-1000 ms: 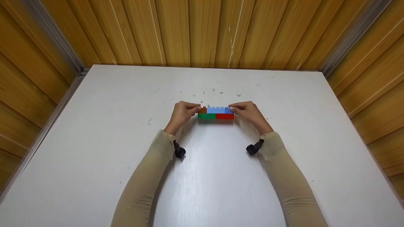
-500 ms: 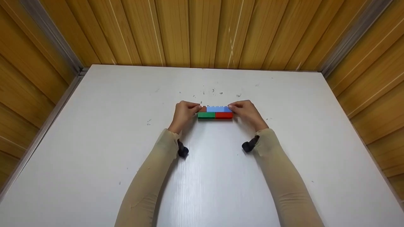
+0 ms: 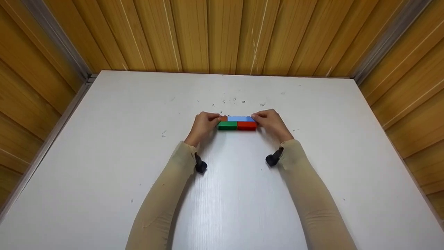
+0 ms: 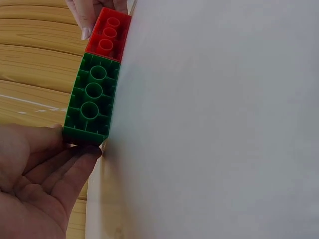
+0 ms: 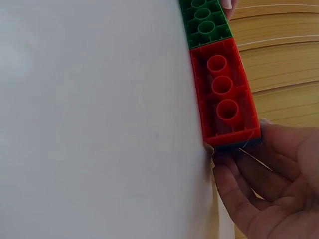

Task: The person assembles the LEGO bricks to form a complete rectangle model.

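Both hands hold one bar of joined toy building bricks between them, by its two ends. Its lower row is a green brick [image 3: 227, 125] beside a red brick [image 3: 246, 125]. Along the upper row run an orange-brown brick [image 3: 224, 118], a light blue brick [image 3: 237, 118] and a darker blue brick [image 3: 249, 118], studs facing away. My left hand [image 3: 204, 126] pinches the orange-brown end; my right hand [image 3: 273, 123] pinches the blue end. Hollow undersides with round tubes show on the green brick [image 4: 92, 94] in the left wrist view and the red brick [image 5: 223, 92] in the right wrist view.
The white table [image 3: 229, 194] lies beneath, with small dark marks [image 3: 242, 101] on its surface behind the bricks. Yellow wood-like panels [image 3: 222, 38] rise at the back and sides. Each wrist carries a small black camera [image 3: 201, 166].
The bar has tilted, so more of the green and red bricks shows in the head view. My right wrist has moved slightly left and away; both hands keep their hold.
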Demonstrator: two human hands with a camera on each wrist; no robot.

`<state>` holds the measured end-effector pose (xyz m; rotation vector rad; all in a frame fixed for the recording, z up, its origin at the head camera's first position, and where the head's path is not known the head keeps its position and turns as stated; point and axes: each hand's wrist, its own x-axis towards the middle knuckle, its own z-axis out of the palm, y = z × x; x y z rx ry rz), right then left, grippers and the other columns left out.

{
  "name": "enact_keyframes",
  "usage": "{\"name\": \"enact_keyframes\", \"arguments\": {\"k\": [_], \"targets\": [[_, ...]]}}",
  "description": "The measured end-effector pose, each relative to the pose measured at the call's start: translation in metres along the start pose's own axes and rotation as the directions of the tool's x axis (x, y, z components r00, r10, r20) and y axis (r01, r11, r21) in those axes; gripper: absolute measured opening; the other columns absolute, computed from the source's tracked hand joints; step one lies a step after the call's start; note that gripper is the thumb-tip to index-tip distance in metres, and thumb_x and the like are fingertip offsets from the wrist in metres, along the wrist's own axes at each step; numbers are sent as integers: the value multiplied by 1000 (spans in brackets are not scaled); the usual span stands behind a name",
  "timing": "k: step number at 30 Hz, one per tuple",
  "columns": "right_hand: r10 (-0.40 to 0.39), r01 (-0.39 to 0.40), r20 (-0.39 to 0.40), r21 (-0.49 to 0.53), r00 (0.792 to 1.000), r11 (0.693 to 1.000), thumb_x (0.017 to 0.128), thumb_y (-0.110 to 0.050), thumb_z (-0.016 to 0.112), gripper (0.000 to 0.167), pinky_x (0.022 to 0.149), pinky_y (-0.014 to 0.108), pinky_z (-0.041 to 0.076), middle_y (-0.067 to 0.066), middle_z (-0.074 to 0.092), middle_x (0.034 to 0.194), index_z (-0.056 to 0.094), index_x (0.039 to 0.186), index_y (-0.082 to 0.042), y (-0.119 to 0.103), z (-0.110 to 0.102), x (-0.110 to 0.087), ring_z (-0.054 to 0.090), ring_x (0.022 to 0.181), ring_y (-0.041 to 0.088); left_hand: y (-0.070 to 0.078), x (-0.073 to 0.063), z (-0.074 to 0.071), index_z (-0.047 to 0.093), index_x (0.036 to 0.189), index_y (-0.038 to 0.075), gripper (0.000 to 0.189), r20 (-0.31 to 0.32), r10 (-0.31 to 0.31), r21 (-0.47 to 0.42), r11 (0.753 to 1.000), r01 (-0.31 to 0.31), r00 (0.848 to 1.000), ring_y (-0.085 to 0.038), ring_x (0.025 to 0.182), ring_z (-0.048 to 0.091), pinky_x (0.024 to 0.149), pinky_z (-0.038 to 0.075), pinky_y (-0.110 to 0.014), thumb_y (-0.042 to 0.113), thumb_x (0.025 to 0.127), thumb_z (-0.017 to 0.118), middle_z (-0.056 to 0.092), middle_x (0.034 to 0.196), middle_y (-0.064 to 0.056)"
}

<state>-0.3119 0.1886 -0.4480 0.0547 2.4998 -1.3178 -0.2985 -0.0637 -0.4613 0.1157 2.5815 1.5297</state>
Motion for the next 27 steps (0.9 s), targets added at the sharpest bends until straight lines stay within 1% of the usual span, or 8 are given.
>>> {"name": "enact_keyframes", "arguments": {"k": [4, 10, 14, 16, 18, 22, 25, 27], "targets": [[-6, 6, -9, 2, 1000, 1000, 96, -33, 58, 41, 103, 38, 44, 10, 63, 125, 63, 126, -6, -1, 1, 0, 61, 106, 20, -1, 1, 0, 64, 124, 3, 34, 8, -13, -1, 1000, 13, 1000, -21, 124, 55, 102, 46, -34, 20, 95, 61, 63, 128, -12], [-47, 48, -31, 23, 998, 999, 95, -33, 59, 39, 98, 35, 47, 11, 65, 121, 65, 123, -5, 3, 2, 0, 62, 102, 18, 0, 0, 0, 63, 126, 4, 35, 4, -40, 18, 999, 40, 999, -20, 124, 54, 102, 46, -34, 21, 96, 60, 63, 129, -12], [-48, 49, -43, 24, 998, 999, 96, -32, 59, 38, 97, 34, 46, 11, 65, 120, 65, 121, -5, 3, 3, 0, 62, 102, 18, 1, 0, -1, 63, 127, 5, 35, 4, -54, 26, 998, 54, 999, -18, 118, 56, 101, 46, -35, 21, 96, 59, 62, 130, -11], [-48, 49, -44, 28, 998, 998, 96, -31, 58, 37, 97, 34, 46, 11, 65, 120, 66, 121, -5, 2, 3, 1, 62, 102, 19, 1, 0, -1, 62, 128, 5, 35, 5, -50, 25, 998, 50, 999, -18, 116, 55, 101, 46, -35, 21, 96, 58, 61, 131, -11], [-46, 48, -41, 29, 998, 998, 96, -30, 57, 37, 98, 35, 46, 11, 65, 121, 65, 121, -5, 2, 4, 1, 62, 103, 19, 2, -1, -2, 61, 128, 5, 36, 7, -35, 40, 999, 35, 999, -19, 117, 55, 101, 46, -35, 21, 97, 57, 61, 132, -11], [-35, 36, -28, 20, 999, 999, 98, -32, 53, 39, 98, 34, 47, 10, 63, 123, 63, 125, -5, 0, 3, 2, 60, 104, 17, 1, -2, -4, 60, 131, 7, 37, 21, -6, 72, 997, 5, 1000, -22, 128, 51, 104, 44, -38, 24, 98, 54, 58, 135, -10], [-27, 27, -8, -12, 1000, 1000, 100, -36, 49, 44, 97, 35, 45, 10, 61, 123, 60, 129, -6, -1, 0, 2, 55, 104, 19, -1, -3, -6, 57, 134, 10, 39, 38, 3, 71, 997, -6, 999, -23, 129, 50, 106, 43, -38, 26, 100, 52, 56, 138, -9], [-31, 32, 16, -33, 999, 999, 100, -39, 47, 47, 101, 37, 44, 11, 59, 126, 58, 132, -6, -2, -3, 1, 54, 109, 21, -1, -3, -8, 54, 137, 12, 40, 48, 7, 66, 998, -10, 999, -24, 130, 50, 107, 42, -39, 28, 100, 50, 53, 141, -7]]}}
